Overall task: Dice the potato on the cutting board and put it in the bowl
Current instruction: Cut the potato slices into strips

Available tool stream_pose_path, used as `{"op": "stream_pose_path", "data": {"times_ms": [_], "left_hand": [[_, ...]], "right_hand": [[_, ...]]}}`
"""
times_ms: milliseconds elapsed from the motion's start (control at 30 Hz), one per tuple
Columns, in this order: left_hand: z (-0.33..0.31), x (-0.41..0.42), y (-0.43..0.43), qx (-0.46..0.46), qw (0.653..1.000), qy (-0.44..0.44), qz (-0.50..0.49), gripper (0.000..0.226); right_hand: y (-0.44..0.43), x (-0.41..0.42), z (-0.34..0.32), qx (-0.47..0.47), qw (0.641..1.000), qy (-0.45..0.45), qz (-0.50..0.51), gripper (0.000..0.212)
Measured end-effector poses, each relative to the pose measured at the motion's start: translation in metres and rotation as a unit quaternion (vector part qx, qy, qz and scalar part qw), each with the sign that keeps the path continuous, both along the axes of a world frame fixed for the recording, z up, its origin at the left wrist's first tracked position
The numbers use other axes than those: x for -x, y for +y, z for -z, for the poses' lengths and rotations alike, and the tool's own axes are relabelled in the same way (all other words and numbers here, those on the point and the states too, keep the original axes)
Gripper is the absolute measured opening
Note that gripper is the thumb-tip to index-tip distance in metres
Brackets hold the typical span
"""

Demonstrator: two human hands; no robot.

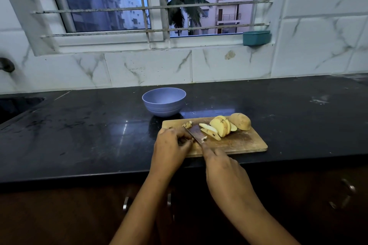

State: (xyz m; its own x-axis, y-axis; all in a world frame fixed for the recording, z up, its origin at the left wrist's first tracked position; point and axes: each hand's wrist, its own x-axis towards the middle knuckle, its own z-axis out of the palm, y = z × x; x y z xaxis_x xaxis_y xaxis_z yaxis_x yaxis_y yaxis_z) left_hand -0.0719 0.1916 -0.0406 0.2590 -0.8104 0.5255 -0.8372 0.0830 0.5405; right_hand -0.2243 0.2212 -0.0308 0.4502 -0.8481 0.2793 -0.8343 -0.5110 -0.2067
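Counter (79, 135) under barred window (103, 6); right hand (225, 167) grips knife (192, 135), left hand (171, 145) curled, hold unclear.

counter (79, 135): black polished stone, glossy with reflections, runs the full width under the tiled wall; front edge near the camera
counter surface: dull smudges and streaks on the left half
bowl (163, 102): lavender, ribbed sides, upright, sits directly on the counter toward the back, centre
cutting board (239, 143): wooden, rectangular, flat on the counter near the front edge, just in front and right of the bowl, not touching it
scrap (192, 113): tiny pale bit on the counter between bowl and board
smear (319, 101): whitish patch on the counter, far right, well apart from the board
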Motion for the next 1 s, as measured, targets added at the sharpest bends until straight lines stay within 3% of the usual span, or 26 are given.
{"op": "stream_pose_path", "data": {"times_ms": [100,333,500,700,833,933,1000], "left_hand": [[-0.001,0.001,0.0,0.01,1.0,0.0,-0.001,0.007],[-0.001,0.002,-0.002,0.011,1.0,0.007,-0.009,0.008],[0.002,-0.001,-0.006,0.007,0.999,0.024,-0.023,0.009],[-0.001,-0.002,-0.006,-0.011,0.998,0.054,-0.017,0.009],[-0.003,-0.003,-0.008,-0.036,0.997,0.066,-0.015,0.024],[-0.006,-0.001,-0.009,-0.074,0.997,0.018,0.015,0.028],[-0.011,0.004,-0.008,-0.058,0.997,0.046,0.038,0.027]], "right_hand": [[0.005,-0.01,-0.004,-0.018,0.999,0.043,0.014,0.065],[-0.002,-0.031,-0.004,-0.018,0.996,0.078,0.041,0.05],[0.002,-0.018,-0.012,-0.042,0.996,0.07,0.034,0.058],[-0.014,0.007,-0.013,-0.048,0.995,-0.083,0.018,0.049],[-0.023,0.017,-0.01,-0.058,0.974,-0.219,-0.027,0.043],[-0.027,0.021,-0.008,-0.074,0.957,-0.276,-0.04,0.042],[-0.029,0.021,-0.006,-0.097,0.945,-0.306,-0.056,0.04]]}}
